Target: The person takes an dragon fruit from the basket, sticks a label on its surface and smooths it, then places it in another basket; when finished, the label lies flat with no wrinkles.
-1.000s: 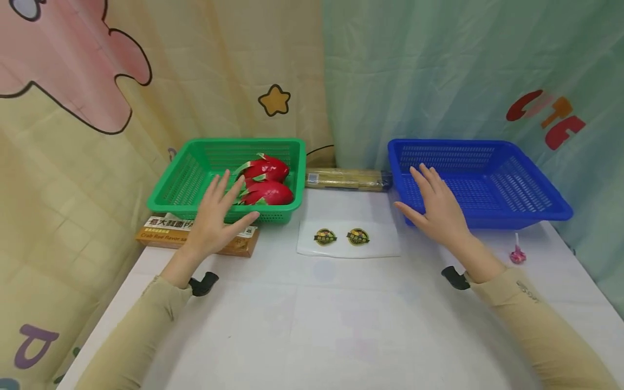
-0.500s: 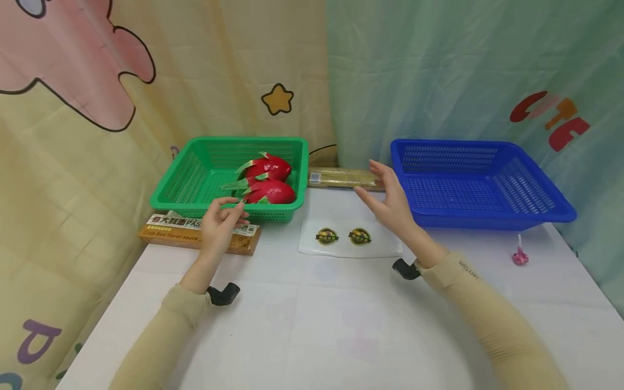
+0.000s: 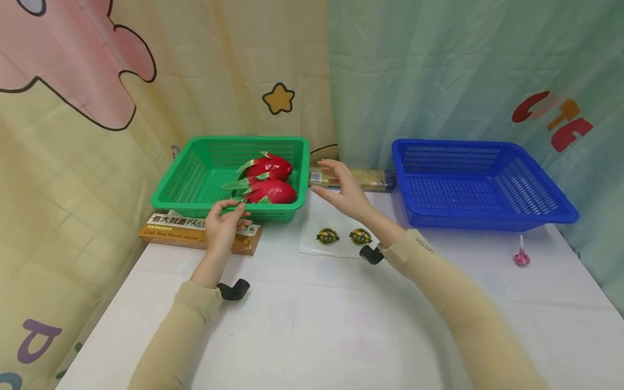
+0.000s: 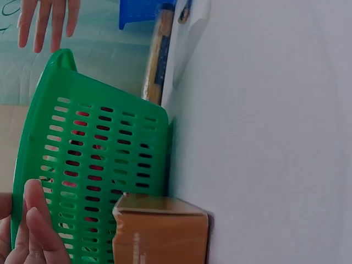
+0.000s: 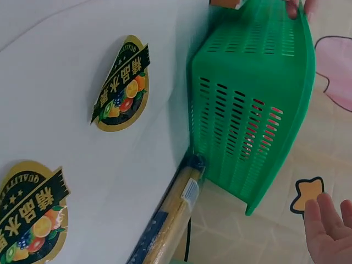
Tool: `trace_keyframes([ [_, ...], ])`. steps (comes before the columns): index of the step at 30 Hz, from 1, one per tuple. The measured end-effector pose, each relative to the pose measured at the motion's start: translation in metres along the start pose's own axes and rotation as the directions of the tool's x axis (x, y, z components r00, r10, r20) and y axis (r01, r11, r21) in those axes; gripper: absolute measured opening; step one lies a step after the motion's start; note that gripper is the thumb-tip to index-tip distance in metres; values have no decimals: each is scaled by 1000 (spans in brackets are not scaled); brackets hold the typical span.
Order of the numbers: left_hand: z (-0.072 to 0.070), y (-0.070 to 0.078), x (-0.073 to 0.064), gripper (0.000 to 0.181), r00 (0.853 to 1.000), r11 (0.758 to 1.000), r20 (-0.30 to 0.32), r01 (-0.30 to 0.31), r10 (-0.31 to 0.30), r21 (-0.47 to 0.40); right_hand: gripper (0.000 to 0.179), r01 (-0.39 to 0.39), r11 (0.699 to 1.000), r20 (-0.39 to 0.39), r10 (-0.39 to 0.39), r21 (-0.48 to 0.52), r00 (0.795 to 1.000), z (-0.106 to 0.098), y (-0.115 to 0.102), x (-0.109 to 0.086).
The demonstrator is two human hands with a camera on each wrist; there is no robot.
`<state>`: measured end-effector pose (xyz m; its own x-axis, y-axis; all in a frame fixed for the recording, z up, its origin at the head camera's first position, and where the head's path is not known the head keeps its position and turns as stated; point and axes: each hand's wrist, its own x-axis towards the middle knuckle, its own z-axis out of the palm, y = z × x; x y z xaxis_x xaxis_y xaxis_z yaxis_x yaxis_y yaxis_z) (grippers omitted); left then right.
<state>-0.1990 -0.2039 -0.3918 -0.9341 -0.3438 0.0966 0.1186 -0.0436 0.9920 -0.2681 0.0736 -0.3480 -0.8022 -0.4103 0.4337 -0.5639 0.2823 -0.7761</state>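
Two red dragon fruits [image 3: 273, 192] with green-tipped scales lie in the right half of a green plastic basket [image 3: 248, 140]. At the basket's front rim, my left hand [image 3: 220, 227] pinches the edge between thumb and curled fingers; the left wrist view shows those fingers [image 4: 44, 234] against the slotted outer wall. My right hand [image 3: 345, 196] hovers just right of the basket, apart from it, fingers spread and thumb held away. Below and behind that hand lies a clear-wrapped pack of spaghetti [image 3: 368, 180], partly covered.
A brown pasta box [image 3: 175, 236] lies along the basket's front. A white plastic bag with two round fruit stickers [image 3: 327, 235] lies mid-table. At the right stand a blue basket [image 3: 492, 221] and, before it, a pink lollipop [image 3: 521, 257]. Curtains hang behind.
My left hand has come down from above the green basket onto its front rim, its fingers curling. My right hand has swung left from the blue basket toward the green one.
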Motion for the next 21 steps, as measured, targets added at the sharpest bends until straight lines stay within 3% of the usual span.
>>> trace_keyframes([
  [5,-1,-4,0,30,1000,998,-16,-23,24,52,56,-28,1000,81,28,-6,996,13,0,16],
  [11,0,-8,-1,33,999,999,-29,-43,43,11,57,-41,995,164,55,-86,985,24,-2,33],
  [21,1,-13,0,33,993,993,-31,-115,114,-16,64,-37,978,240,87,-205,967,39,-5,55],
])
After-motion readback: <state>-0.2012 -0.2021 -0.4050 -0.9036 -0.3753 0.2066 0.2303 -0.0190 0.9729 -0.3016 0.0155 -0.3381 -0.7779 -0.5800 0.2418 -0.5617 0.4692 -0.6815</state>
